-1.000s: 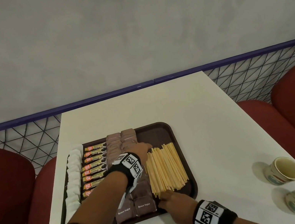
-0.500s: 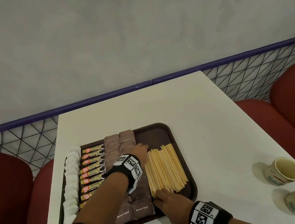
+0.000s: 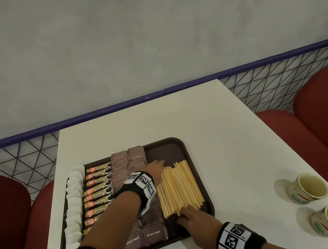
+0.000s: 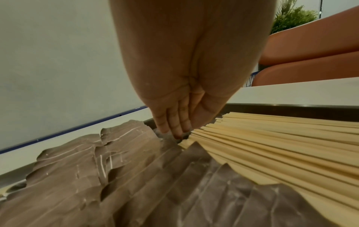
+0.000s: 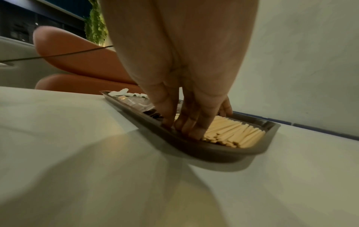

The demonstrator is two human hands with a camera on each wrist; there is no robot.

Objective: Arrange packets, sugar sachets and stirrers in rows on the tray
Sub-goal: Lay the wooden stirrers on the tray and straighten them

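The wooden stirrers (image 3: 178, 188) lie as one loose bundle on the right part of the brown tray (image 3: 203, 211), running near to far, with bare tray floor beyond their far ends and a narrow strip along the right rim. The left hand (image 3: 155, 169) lies flat with straight fingers (image 4: 175, 122) against the bundle's far left edge, holding nothing. The right hand (image 3: 193, 217) presses straight fingertips (image 5: 196, 130) against the stirrers' near ends, just inside the near rim, also gripping nothing. The stirrers are too many and too overlapped to count. Left of them stand two columns of brown sugar sachets (image 3: 130, 167), partly covered by the left forearm. Further left is a column of granule packets (image 3: 99, 189), nine visible, the nearest hidden by the sleeve. White sachets (image 3: 74, 196) line the left rim, uncountable. The white table (image 3: 214, 133) has open surface right of and beyond the tray. Two paper cups (image 3: 306, 190) stand at the near right, well apart from the tray.
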